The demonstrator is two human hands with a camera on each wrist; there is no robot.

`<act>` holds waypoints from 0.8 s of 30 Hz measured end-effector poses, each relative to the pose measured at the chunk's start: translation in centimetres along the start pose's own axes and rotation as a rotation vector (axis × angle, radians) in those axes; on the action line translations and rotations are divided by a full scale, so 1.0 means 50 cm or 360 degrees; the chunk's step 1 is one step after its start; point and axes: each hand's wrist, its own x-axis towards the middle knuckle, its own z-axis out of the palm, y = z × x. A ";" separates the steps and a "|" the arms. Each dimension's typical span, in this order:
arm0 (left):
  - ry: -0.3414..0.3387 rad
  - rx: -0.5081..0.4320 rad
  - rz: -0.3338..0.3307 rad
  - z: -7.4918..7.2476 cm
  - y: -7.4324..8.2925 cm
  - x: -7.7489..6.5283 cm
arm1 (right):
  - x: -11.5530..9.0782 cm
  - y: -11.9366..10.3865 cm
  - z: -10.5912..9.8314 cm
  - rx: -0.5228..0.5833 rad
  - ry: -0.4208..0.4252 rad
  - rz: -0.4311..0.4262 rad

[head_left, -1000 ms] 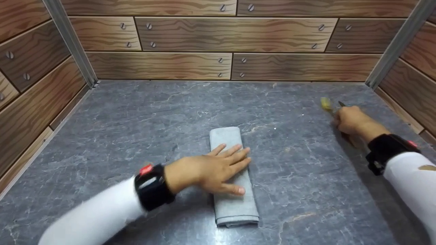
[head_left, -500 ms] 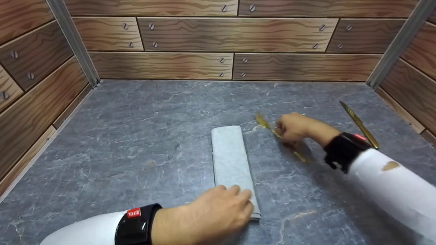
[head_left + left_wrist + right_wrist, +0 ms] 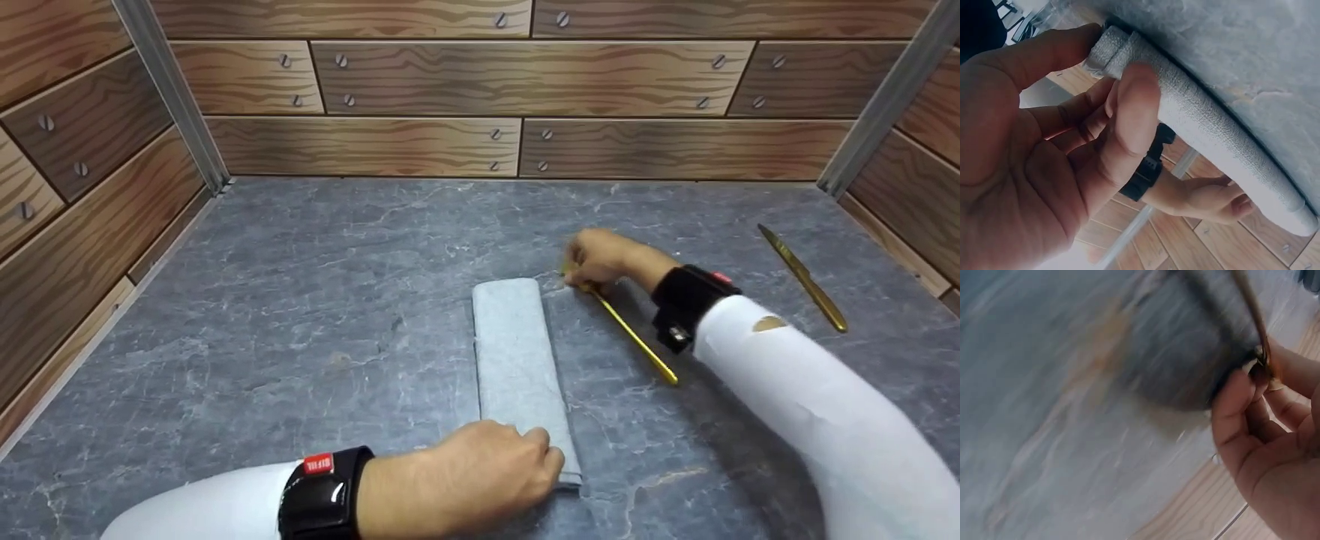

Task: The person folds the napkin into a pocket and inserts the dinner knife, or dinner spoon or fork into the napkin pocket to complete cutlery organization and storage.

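Observation:
A pale grey folded cloth [image 3: 514, 345] lies lengthwise in the middle of the tabletop. My left hand [image 3: 465, 476] is at its near end, fingers curled. In the left wrist view that hand [image 3: 1044, 146] pinches the end of the cloth [image 3: 1202, 112] between thumb and fingertips. Just right of the cloth's far end, my right hand [image 3: 600, 259] grips a slim gold utensil [image 3: 637, 337] close to its head. The fingers hide most of that head, so its kind is unclear. Its handle slants back toward me. The right wrist view is blurred.
A gold knife [image 3: 802, 277] lies on the right part of the grey marbled tabletop [image 3: 337, 285], blade pointing away. Wood-patterned walls [image 3: 525, 75] with metal corner strips enclose the back and sides.
My right hand has carried the gold utensil leftward from beside the knife to near the cloth, and its grip now sits nearer the head. My left hand went from flat on the cloth to its near end.

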 end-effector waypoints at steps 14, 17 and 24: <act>0.0003 0.0004 -0.0106 0.003 0.019 0.006 | -0.031 -0.136 -0.062 0.1392 0.0849 -0.0076; 0.0039 0.0049 -0.0097 0.004 0.021 0.006 | -0.001 -0.152 -0.031 0.1388 0.0813 -0.0033; 0.0085 0.0158 -0.0068 0.002 0.028 0.006 | 0.025 -0.170 0.016 0.1411 0.0535 0.0040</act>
